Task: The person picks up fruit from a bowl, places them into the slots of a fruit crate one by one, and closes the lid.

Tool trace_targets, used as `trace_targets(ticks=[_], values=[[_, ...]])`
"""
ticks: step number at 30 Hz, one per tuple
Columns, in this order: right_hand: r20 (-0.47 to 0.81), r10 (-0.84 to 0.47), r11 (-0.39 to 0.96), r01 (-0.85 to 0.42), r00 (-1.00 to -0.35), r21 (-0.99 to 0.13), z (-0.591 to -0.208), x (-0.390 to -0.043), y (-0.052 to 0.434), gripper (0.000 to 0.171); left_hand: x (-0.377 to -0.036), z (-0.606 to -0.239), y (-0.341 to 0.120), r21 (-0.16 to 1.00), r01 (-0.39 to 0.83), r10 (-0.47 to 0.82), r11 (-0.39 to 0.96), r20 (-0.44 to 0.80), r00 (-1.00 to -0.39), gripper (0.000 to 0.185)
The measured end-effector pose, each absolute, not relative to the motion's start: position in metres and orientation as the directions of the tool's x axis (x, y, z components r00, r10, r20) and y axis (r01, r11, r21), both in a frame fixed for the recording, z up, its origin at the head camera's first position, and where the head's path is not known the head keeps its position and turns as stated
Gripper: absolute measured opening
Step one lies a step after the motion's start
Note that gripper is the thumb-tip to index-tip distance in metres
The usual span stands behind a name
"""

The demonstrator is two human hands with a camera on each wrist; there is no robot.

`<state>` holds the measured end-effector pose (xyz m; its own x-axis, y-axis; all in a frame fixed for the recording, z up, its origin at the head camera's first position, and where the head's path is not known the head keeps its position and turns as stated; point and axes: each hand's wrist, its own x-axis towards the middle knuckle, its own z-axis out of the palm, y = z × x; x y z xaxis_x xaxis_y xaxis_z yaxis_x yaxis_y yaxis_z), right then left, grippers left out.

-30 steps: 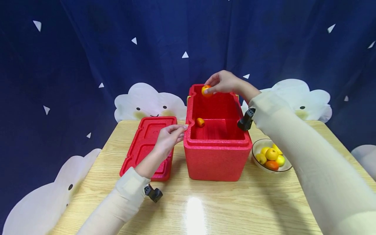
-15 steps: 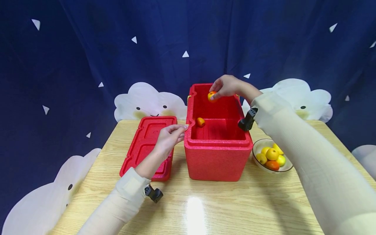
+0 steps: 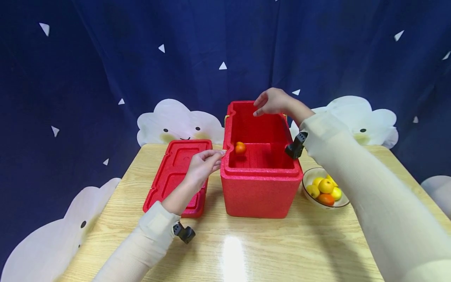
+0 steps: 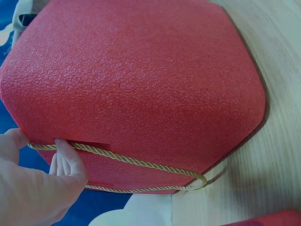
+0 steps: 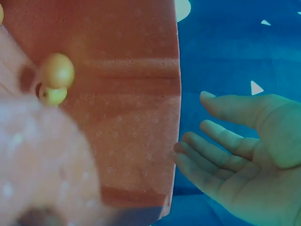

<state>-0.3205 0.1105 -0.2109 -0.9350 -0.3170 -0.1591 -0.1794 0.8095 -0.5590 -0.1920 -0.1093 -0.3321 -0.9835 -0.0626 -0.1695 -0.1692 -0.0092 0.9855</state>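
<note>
An open red foam box (image 3: 262, 197) stands mid-table. Two orange fruits, one partly hiding the other, lie inside by its left wall; the front fruit (image 3: 240, 149) is round. In the right wrist view the pair looks yellow, the upper fruit (image 5: 60, 70) rounder. My right hand (image 3: 273, 102) hovers over the back of the box with fingers loosely bent and nothing between them. At the left rim my left hand (image 3: 202, 164) pinches the gold rope handle (image 4: 136, 161); in the left wrist view a fingertip covers part of the rope against the box side.
A red lid (image 3: 183, 156) lies left of the box. On the right a white bowl (image 3: 310, 198) with a dark rim holds several yellow fruits and one orange-red fruit. A dark blue curtain (image 3: 225, 35) hangs behind the wooden table (image 3: 282, 250).
The orange fruit that my right hand held over the box has been let go and now lies beside the other at the bottom. My left hand has stayed at the rim.
</note>
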Motion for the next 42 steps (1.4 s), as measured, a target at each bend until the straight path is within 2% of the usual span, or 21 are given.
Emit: trace_targets(ticks=[13, 23, 34, 42], values=[[-0.067, -0.335, 0.756, -0.225, -0.940, -0.615, -0.205, -0.286, 0.147, 0.043, -0.192, -0.333, -0.108, 0.988, -0.157, -0.066, 0.003, -0.157, -0.985, 0.031], [0.039, -0.299, 0.735, -0.256, -0.953, -0.628, -0.245, -0.252, 0.207, 0.037, -0.190, -0.331, -0.109, 0.987, -0.161, -0.062, 0.007, -0.160, -0.985, 0.030], [-0.040, -0.307, 0.771, -0.224, -0.951, -0.596, -0.299, -0.229, 0.261, 0.040, -0.189, -0.331, -0.109, 0.988, -0.156, -0.053, 0.007, -0.156, -0.986, 0.031], [-0.100, -0.294, 0.792, -0.184, -0.951, -0.583, -0.325, -0.218, 0.287, 0.043, -0.191, -0.330, -0.107, 0.982, -0.189, -0.052, 0.019, -0.188, -0.981, 0.032]])
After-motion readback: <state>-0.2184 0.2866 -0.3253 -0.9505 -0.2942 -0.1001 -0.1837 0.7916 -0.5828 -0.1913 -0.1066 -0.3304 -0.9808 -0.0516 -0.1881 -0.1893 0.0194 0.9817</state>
